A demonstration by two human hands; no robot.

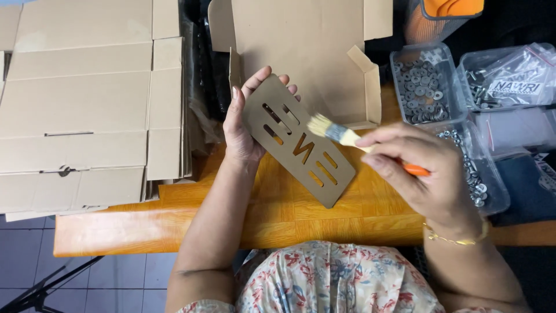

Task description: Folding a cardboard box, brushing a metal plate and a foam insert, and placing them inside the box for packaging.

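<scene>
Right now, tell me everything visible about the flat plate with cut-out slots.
The plate is a thin, flat, tan-brown panel with rounded corners, pierced by slot-shaped and letter-like cut-outs. It looks like painted metal or board; which, I cannot tell. It is tilted diagonally above the wooden table, gripped at its upper end by the left hand. Brush bristles touch its face.

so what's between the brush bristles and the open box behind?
Head view: only the top of the cut-out plate and bare wooden table; bristles touch the plate, box apart.

The brush [339,134] handle hides inside the right hand [425,174]; orange container [446,14] is cropped.
</scene>
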